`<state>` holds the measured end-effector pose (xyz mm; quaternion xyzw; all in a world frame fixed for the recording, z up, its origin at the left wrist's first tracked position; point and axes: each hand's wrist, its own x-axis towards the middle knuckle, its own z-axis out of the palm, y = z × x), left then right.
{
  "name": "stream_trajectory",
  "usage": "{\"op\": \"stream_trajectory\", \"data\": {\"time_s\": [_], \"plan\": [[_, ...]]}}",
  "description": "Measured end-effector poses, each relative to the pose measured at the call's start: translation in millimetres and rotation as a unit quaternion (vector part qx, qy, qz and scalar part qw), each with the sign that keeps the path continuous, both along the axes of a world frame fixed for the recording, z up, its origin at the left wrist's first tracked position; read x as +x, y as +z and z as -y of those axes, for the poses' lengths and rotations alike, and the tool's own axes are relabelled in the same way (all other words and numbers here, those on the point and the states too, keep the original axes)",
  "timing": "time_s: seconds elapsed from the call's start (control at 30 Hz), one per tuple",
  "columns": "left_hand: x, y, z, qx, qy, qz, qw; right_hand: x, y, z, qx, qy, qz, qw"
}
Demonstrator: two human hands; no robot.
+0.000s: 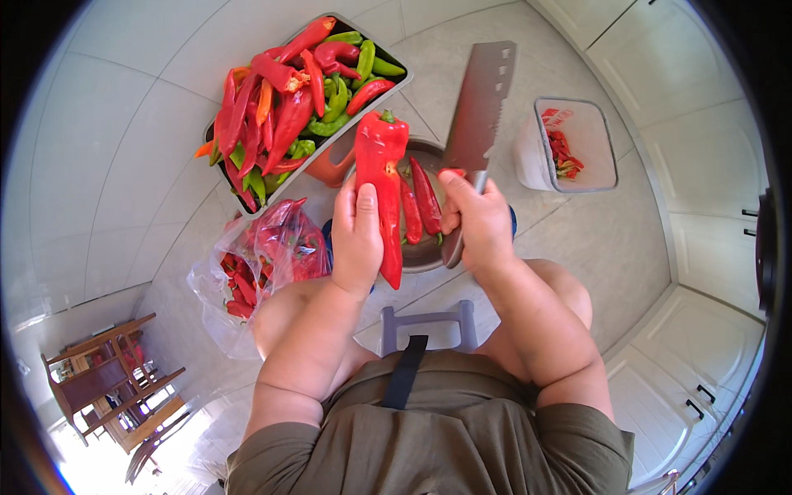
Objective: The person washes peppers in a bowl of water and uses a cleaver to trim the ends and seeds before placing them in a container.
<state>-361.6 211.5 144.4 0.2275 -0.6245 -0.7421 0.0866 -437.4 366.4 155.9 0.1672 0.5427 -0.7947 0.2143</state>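
My left hand [357, 238] grips a long red pepper [382, 154], its green stem end up and its tip down. A small damaged spot shows on that pepper's side. In my right hand [479, 216] is a broad kitchen cleaver [479, 105], blade pointing up and away from me, with notches along one edge. A small red pepper piece [456, 171] sits between my right thumb and the blade. Below both hands, a round metal basin [427, 266] on the floor holds two slim red peppers, one of them a dark red pepper [425, 195].
A grey-rimmed tray [405, 79] heaped with red and green peppers stands at upper left. Beneath it lies a clear plastic bag [229, 334] of red peppers. To the right is a white bin [526, 154] with pepper scraps. A grey plastic stool [427, 318] is under me; cabinets [687, 148] line the right.
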Motion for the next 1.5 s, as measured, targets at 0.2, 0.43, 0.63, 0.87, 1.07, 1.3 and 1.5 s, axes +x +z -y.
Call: {"op": "stream_trajectory", "data": {"time_s": [0.2,0.43,0.63,0.87,1.07,1.3,1.5], "plan": [[1.3,7.8,15.7,0.253,-0.02,0.022,0.967,-69.4,-12.5,-65.0,0.105,-0.185,-0.139,0.967],[-5.1,2.5,11.3,0.351,-0.079,-0.039,0.932,-145.1,-77.3,-206.7,0.64,-0.168,-0.094,0.744],[-2.4,2.5,28.2,0.225,-0.177,-0.109,0.952,-79.5,-39.2,-180.3,0.522,0.011,-0.241,0.818],[-2.7,3.2,36.3,0.105,-0.13,-0.117,0.979,-11.5,73.5,-146.8,0.527,0.309,-0.494,0.619],[0.5,6.1,45.0,0.108,-0.134,-0.111,0.979,-9.6,88.9,-156.5,0.559,0.319,-0.499,0.579],[0.1,10.7,47.9,0.05,-0.118,-0.139,0.982,-17.7,106.2,-147.9,0.571,0.334,-0.508,0.552],[-1.1,17.3,50.4,0.01,-0.15,-0.137,0.979,-22.7,116.8,-142.7,0.583,0.349,-0.496,0.541]]}}
